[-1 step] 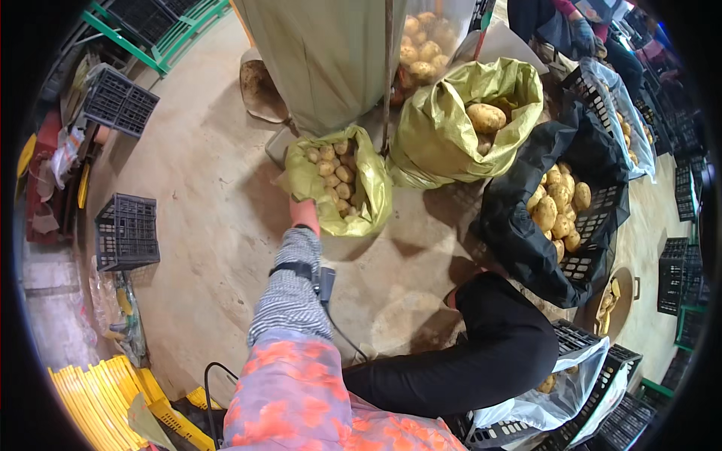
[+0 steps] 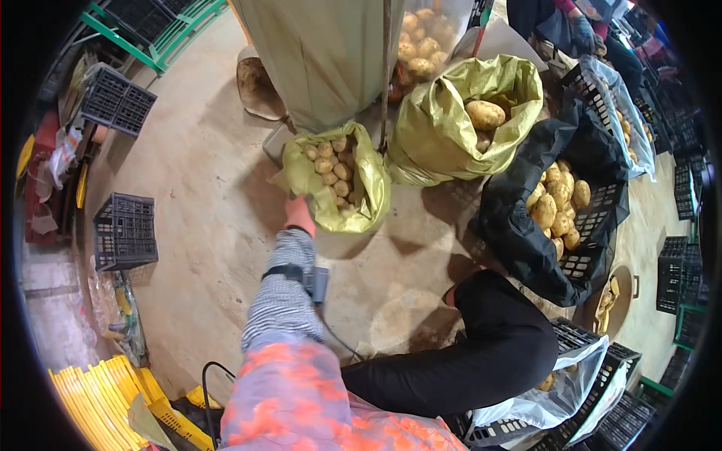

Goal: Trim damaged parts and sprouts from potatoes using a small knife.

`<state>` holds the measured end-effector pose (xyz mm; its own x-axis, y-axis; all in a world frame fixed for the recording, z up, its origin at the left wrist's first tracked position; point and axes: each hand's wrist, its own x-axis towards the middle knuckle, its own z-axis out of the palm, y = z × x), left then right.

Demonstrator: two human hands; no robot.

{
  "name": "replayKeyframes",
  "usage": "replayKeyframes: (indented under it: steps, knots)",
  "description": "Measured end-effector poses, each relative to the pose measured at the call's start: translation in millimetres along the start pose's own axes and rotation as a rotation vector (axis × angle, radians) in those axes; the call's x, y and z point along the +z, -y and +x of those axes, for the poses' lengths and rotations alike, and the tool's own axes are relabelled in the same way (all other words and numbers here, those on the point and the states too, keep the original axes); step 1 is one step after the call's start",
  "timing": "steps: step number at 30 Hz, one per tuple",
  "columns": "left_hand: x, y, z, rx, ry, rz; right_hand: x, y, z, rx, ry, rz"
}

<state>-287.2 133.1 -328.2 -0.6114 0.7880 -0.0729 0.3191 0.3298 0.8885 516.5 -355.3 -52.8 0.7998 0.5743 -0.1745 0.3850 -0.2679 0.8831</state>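
My left hand (image 2: 300,215), pinkish-orange and perhaps gloved, is closed at the near left edge of a small yellow-green woven sack (image 2: 373,180). Its fingers are partly hidden against the sack's side. The sack stands upright on the floor with its mouth spread wide, and several small potatoes (image 2: 329,164) fill it. A band round my striped left sleeve (image 2: 284,297) carries a small dark device (image 2: 320,284) with a cable. My right hand is out of view.
A larger yellow-green sack (image 2: 421,143) of potatoes stands behind to the right. Beside it is a black-lined crate (image 2: 511,225) of potatoes. My bent leg (image 2: 489,346) crosses the lower right. Black crates (image 2: 125,233) and yellow crates (image 2: 94,395) are at left. Another person's gloved hand (image 2: 583,36) shows far right.
The whole view has shifted very slightly. My left hand stays at the sack's edge and has moved a little left; the potatoes look the same.
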Motion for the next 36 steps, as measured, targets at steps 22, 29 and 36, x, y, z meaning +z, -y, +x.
replayKeyframes:
  steps: [22, 29, 36]
  knots:
    - [-26.2, -47.1, -9.3, 0.273, 0.005, 0.239, 118.9, -4.3, 4.3, 0.197, -0.403, 0.937]
    - [56.8, -112.6, -53.1, 0.273, 0.104, -0.170, 103.7, -19.1, -37.4, 1.018, -0.010, 2.978]
    - [77.3, -359.3, -248.3, 0.779, 0.853, -0.455, 10.9, 3.6, -72.1, 0.665, -0.137, 2.720]
